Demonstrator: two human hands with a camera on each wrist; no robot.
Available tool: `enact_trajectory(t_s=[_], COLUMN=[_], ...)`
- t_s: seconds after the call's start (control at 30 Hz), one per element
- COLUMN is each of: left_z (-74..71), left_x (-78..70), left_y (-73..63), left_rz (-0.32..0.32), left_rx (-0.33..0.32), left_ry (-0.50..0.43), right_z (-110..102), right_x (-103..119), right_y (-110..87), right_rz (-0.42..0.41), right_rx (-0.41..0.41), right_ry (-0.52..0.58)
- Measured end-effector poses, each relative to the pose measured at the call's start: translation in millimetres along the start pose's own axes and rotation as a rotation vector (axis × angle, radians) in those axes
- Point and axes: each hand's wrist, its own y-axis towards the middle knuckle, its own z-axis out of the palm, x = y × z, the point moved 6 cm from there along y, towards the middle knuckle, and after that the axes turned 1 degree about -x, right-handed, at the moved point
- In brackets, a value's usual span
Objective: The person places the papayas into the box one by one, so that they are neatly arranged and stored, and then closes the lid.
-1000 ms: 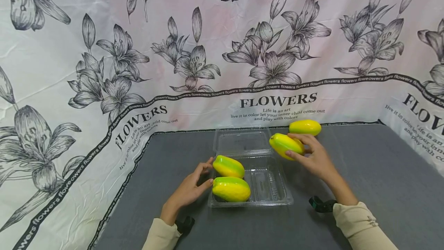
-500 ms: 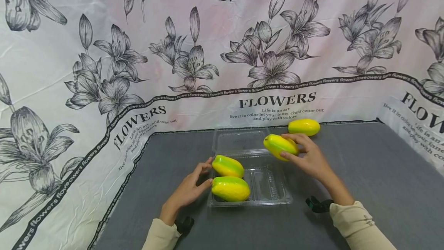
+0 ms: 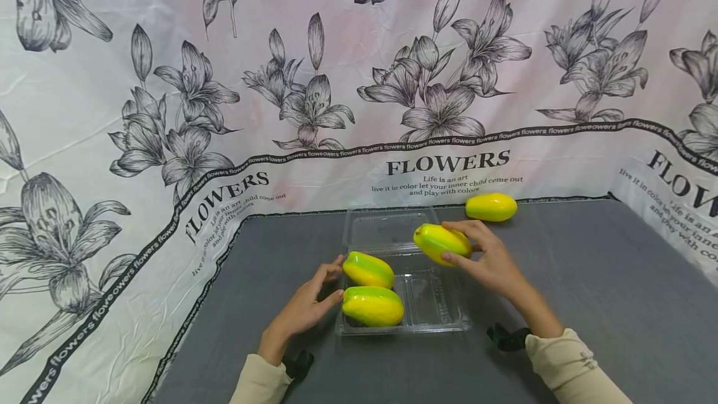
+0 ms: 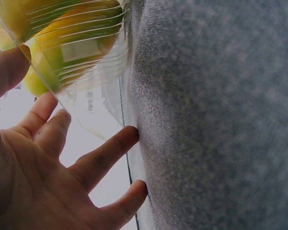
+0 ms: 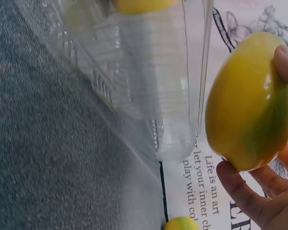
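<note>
My right hand (image 3: 493,264) grips a yellow-green papaya (image 3: 441,243) between thumb and fingers, raised over the back right of a clear plastic container (image 3: 432,328). In the right wrist view this papaya (image 5: 245,105) fills much of the right side. Two more papayas lie in the container's left half, a rear papaya (image 3: 369,269) and a front papaya (image 3: 373,306). At the container's left edge is my left hand (image 3: 305,301). The left wrist view shows its fingers spread, with the thumb and some fingertips at the clear rim and the lower fingers against the grey surface.
The container's clear lid (image 3: 387,229) lies folded back behind it. Another papaya (image 3: 491,207) rests on the grey tabletop (image 3: 606,267) at the back right. A flower-printed cloth (image 3: 314,111) stands behind and around the table.
My right hand has carried its papaya leftward and slightly down, from beside the lid to over the container. The left hand and the other papayas stay where they were.
</note>
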Motion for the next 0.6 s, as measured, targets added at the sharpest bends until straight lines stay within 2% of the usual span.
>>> enact_trajectory(t_s=[0.37,0.6], left_z=[0.9,1.1], left_x=[0.6,1.0], left_y=[-2.2,-3.3], left_rz=[0.006,0.003], left_rx=[0.003,-0.002], left_ry=[-0.006,-0.003], right_z=[12.3,13.0], right_x=[14.2,16.0], right_y=[-4.9,-7.2], right_rz=[-0.043,-0.054], right_rx=[0.021,-0.001], right_ry=[0.021,0.016])
